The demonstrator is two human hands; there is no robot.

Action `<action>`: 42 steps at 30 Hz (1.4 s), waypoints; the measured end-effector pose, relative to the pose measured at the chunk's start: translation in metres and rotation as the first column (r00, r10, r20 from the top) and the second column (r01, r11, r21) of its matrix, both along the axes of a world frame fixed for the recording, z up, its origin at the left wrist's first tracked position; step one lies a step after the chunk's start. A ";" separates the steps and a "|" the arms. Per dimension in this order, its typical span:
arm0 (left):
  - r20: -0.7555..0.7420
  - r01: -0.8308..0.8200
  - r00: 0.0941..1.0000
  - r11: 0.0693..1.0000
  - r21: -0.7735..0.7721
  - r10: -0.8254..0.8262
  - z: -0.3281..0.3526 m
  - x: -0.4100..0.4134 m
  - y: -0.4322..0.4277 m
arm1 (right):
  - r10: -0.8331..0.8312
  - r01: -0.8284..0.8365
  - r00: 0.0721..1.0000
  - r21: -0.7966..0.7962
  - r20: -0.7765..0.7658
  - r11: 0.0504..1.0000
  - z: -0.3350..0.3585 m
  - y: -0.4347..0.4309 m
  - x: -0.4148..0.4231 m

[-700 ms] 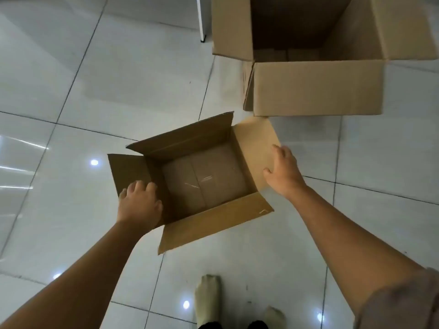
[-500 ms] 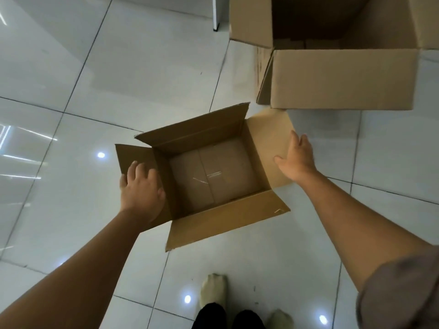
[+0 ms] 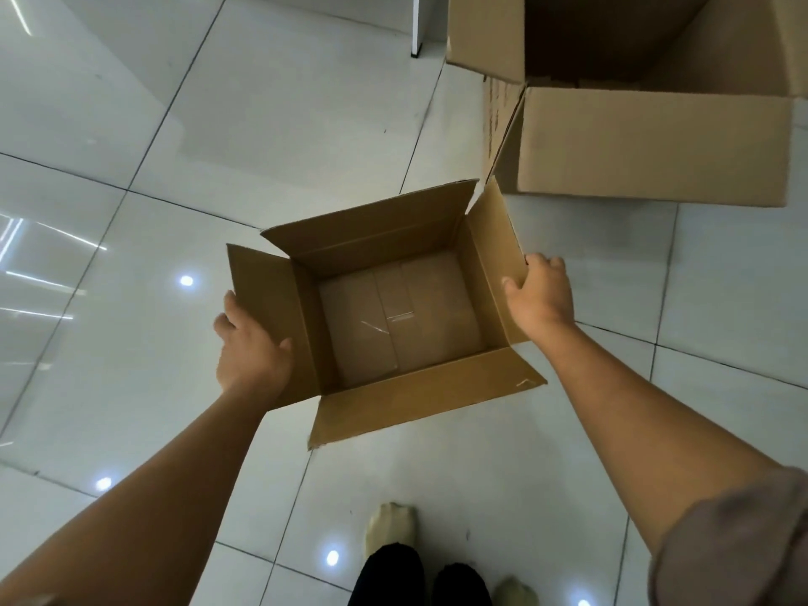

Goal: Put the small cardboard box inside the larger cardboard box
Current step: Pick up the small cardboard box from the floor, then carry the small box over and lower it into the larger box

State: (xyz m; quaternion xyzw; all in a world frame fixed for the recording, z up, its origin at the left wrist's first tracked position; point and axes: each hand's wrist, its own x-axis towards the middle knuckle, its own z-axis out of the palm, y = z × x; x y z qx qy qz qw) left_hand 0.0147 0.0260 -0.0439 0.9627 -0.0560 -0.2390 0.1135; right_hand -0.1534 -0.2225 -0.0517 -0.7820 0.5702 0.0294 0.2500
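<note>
The small cardboard box [image 3: 395, 317] sits open in the middle of the view, its four flaps spread and nothing inside it. My left hand [image 3: 251, 349] grips its left flap, fingers wrapped under the edge. My right hand [image 3: 540, 295] holds the right flap, which now stands tilted upward. The larger cardboard box [image 3: 647, 146] stands open on the floor at the upper right, just beyond the small box's far right corner. Its inside is dark.
White glossy floor tiles [image 3: 144, 387] spread all around and reflect ceiling lights. A white furniture leg [image 3: 420, 24] stands left of the larger box. My two feet [image 3: 391, 529] in light socks are at the bottom, close behind the small box.
Both hands closed onto the small box's side flaps. The right flap swung up from flat to tilted. The view shifted, bringing the small box closer and more central.
</note>
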 end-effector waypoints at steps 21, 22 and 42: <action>0.099 -0.097 0.987 0.961 -0.260 0.127 0.026 -0.040 0.015 | -0.165 0.149 0.976 0.117 0.144 0.982 0.017 0.044 -0.051; 0.110 -0.083 0.987 0.965 -0.250 0.113 0.038 -0.045 0.015 | -0.167 0.149 0.974 0.122 0.152 0.981 0.028 0.044 -0.056; 0.313 0.159 0.948 0.937 -0.310 -0.057 0.314 -0.110 -0.111 | -0.233 0.241 0.938 0.001 0.257 0.971 0.312 -0.058 -0.159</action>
